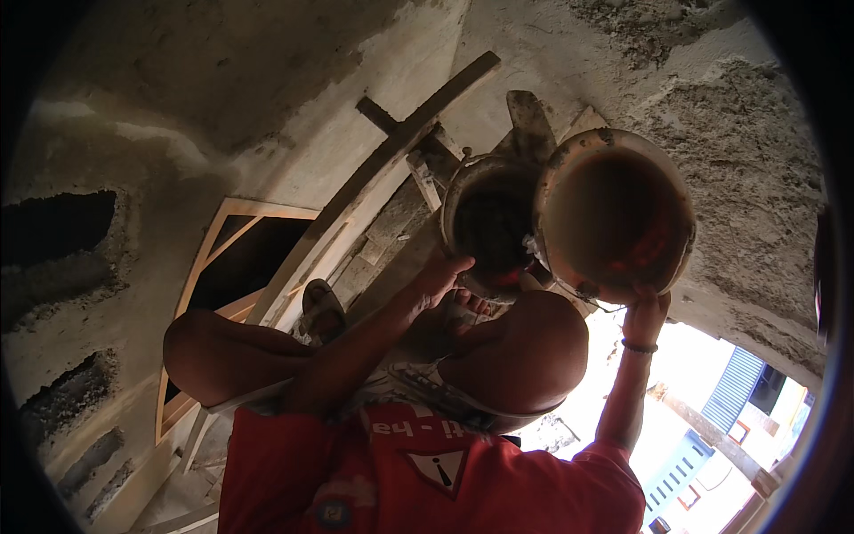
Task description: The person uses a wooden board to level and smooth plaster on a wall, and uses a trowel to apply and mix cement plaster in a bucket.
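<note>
Two round, dirty buckets sit side by side at centre right: a darker one (489, 209) and a wider, paler brown one (614, 209), its near side lit reddish inside. My left hand (443, 278) grips the near left rim of the darker bucket. My right hand (645, 311) holds the lower rim of the paler bucket, a bracelet at my wrist. A bent wire handle hangs near that hand. What the buckets hold is too dim to make out. My bare knees are just below them, with sandalled feet beside the boards.
Long timber planks (414, 133) and short boards (387, 227) lie ahead. At left are a wood-framed dark opening (233, 267) and dark gaps (62, 222) in the concrete. Rough concrete (729, 178) is at right, with a bright drop to buildings (729, 392) at lower right.
</note>
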### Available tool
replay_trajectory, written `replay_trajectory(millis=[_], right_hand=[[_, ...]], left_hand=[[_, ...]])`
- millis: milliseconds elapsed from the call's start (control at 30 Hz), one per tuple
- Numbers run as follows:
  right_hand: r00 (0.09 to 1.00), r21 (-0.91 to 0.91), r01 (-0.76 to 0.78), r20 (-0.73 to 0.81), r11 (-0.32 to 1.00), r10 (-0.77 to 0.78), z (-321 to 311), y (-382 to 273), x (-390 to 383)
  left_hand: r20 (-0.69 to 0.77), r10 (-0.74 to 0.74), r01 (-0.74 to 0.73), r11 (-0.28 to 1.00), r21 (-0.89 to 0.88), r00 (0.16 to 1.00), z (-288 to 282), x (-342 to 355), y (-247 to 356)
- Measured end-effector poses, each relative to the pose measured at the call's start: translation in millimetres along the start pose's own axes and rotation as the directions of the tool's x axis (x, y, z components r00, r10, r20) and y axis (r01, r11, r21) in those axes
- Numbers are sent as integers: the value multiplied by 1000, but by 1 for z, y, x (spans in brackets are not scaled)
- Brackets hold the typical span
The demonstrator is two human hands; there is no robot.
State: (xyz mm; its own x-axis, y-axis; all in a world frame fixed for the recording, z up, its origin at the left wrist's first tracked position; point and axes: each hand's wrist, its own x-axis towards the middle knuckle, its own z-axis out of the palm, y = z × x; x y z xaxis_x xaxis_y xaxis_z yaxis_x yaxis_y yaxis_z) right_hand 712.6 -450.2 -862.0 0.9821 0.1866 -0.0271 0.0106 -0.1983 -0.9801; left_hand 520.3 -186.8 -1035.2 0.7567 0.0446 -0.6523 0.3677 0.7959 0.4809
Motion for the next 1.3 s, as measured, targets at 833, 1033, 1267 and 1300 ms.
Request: replay_trajectory(millis=[833, 1033, 1267, 1300], right_hand=[[978, 167, -208, 17, 964, 208, -40, 133, 162], [911, 666, -377, 140, 644, 387, 25, 141, 218], [918, 684, -353, 120, 638, 379, 50, 176, 254], [906, 681, -357, 86, 639, 414, 62, 182, 256]], left_hand=[[61, 21, -19, 999, -41, 998, 10, -9, 10], [38, 5, -2, 998, -69, 999, 14, -17, 20], [85, -37, 42, 997, -67, 996, 18, -15, 22], [65, -40, 44, 997, -65, 997, 15, -18, 23]])
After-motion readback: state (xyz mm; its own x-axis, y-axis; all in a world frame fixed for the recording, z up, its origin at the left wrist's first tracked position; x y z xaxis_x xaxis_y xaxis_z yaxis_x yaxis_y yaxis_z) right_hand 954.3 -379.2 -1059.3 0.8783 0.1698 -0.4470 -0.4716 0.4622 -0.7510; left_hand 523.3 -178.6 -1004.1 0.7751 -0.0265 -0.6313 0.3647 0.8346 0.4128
